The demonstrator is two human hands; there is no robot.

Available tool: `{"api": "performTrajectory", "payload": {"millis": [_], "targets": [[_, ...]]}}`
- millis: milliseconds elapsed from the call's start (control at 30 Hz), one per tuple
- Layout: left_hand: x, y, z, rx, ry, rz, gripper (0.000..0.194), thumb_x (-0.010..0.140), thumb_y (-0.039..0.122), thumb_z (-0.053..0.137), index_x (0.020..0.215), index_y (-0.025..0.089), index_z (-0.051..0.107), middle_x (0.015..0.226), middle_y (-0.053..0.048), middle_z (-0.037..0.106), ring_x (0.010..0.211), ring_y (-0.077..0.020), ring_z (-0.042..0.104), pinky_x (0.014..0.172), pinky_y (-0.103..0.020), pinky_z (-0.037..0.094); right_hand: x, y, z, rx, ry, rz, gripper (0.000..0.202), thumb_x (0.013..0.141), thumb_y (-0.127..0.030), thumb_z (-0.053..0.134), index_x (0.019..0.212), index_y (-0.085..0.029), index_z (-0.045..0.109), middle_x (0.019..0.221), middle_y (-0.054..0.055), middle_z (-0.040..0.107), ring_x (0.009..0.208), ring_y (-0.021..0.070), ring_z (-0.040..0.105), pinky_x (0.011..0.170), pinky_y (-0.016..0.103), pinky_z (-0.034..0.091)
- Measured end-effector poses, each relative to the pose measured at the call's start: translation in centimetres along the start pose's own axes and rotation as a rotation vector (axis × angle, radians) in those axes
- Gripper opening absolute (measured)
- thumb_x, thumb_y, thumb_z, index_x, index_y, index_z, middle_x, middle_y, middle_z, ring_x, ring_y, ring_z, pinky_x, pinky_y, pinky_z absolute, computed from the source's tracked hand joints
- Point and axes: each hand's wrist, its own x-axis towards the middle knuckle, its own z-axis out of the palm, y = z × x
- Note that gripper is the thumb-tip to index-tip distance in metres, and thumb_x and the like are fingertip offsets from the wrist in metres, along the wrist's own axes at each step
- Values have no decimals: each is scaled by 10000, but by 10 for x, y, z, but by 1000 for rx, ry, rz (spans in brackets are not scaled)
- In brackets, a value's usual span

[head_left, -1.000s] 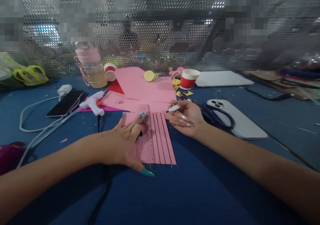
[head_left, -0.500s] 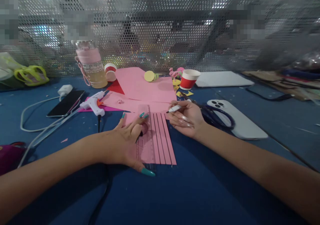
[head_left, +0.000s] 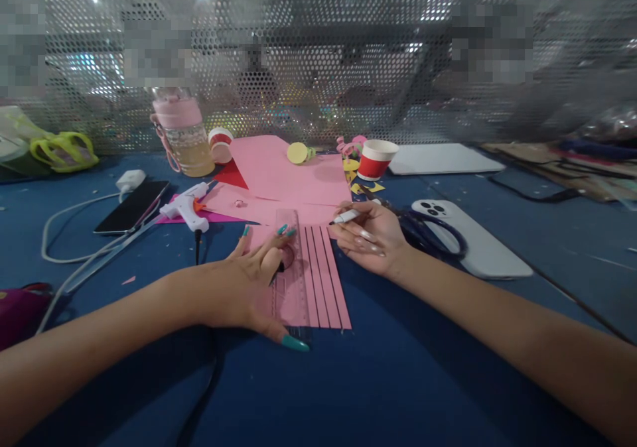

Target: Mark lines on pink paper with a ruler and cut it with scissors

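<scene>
A pink sheet of paper (head_left: 322, 281) with several dark lines drawn lengthwise lies on the blue table in front of me. Across its left part rests a clear plastic ruler (head_left: 298, 288). My left hand (head_left: 253, 281) is spread over the ruler and paper, fingers apart and pressing down, its thumb near the ruler's lower end. In my right hand (head_left: 373, 238), pinched between thumb and fingers, is a white marker (head_left: 347, 216) with a dark tip. That tip points left, by the paper's upper right corner; whether it touches the paper I cannot tell.
Behind the lined sheet lie larger pink paper (head_left: 298, 178) and a red-and-white paper cup (head_left: 377, 160). Scissors (head_left: 438, 231) and a white phone (head_left: 472, 241) lie right. A glue gun (head_left: 186, 208), a black phone (head_left: 132, 207), cables and a bottle (head_left: 182, 132) are left.
Both hands, the ruler and the paper stay in place. The marker tip has shifted very slightly left; the whole view is a touch lower.
</scene>
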Motion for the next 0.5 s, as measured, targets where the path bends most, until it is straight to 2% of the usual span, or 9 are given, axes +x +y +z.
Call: {"api": "performTrajectory", "payload": {"millis": [133, 300, 500], "targets": [[-1, -1, 0, 8, 7, -3, 817, 624, 777, 459, 1133, 138, 425, 1460, -239, 183, 1361, -346, 123, 1048, -635, 69, 0, 0, 0, 7, -8, -7, 332, 721, -145, 392, 582, -126, 693, 271, -50, 336, 266, 57, 226, 270, 150, 203], [-1, 1, -3, 22, -61, -26, 842, 642, 776, 436, 1157, 111, 411, 1460, -251, 171, 1365, -342, 97, 1056, -622, 65, 0, 0, 0, 4, -10, -5, 337, 716, -141, 385, 583, -124, 694, 269, -48, 348, 257, 57, 216, 268, 155, 203], [-2, -1, 0, 42, -5, 13, 845, 653, 758, 453, 1201, 118, 386, 1443, -239, 234, 1358, -343, 136, 1072, -588, 72, 1, 0, 0, -18, 16, -14, 342, 738, -155, 387, 569, -139, 684, 270, -52, 331, 257, 60, 213, 267, 155, 207]]}}
